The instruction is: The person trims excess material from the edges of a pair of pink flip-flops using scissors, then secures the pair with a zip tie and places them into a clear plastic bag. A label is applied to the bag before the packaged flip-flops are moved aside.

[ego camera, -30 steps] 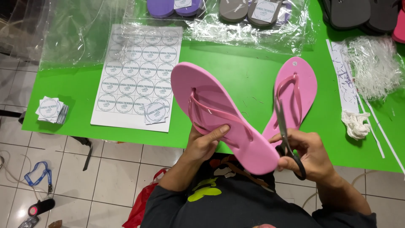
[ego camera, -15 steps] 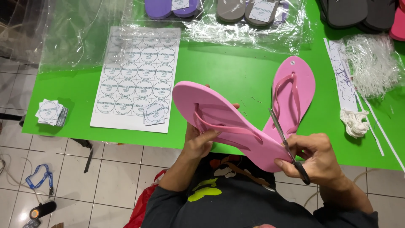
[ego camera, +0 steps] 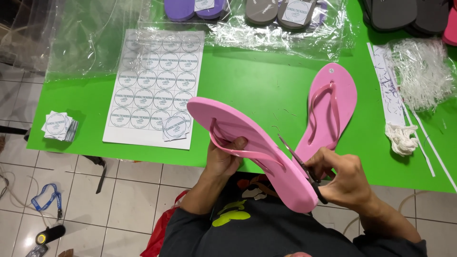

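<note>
My left hand grips a pink flip-flop by its underside and strap, holding it tilted above the table's near edge. My right hand holds a pair of scissors, whose blades point up and left along the flip-flop's right edge near the heel. A second pink flip-flop lies flat on the green table, strap up, just behind my right hand.
A sheet of round stickers lies at the left, a small sticker stack near the left edge. Clear plastic bags, purple and grey sandals line the back. White plastic ties, paper strips and a string bundle sit right.
The held flip-flop has dropped lower and flatter toward me. The scissors have shifted left along its edge, closer to the heel.
</note>
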